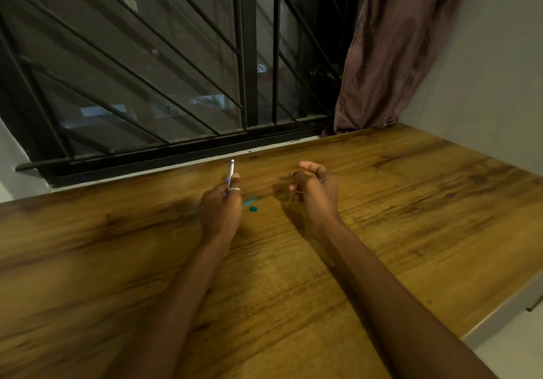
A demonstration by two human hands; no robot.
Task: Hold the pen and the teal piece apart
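My left hand (221, 208) grips a white pen barrel with blue trim (231, 171), its end pointing up and away; a silver ring sits on one finger. My right hand (316, 186) has its fingers curled and pinches a thin clear refill (274, 179) that sticks out to the left, toward the pen. Another small part seems to hang under the right palm, too blurred to name. Between the hands two small teal pieces (251, 203) lie on the wooden table (293, 275). Both hands hover just above the tabletop.
A barred window (176, 69) runs along the table's far edge, dark outside. A brown curtain (390, 49) hangs at the far right corner beside a pale wall (493, 84). The table's right edge drops to a white cabinet (514, 343).
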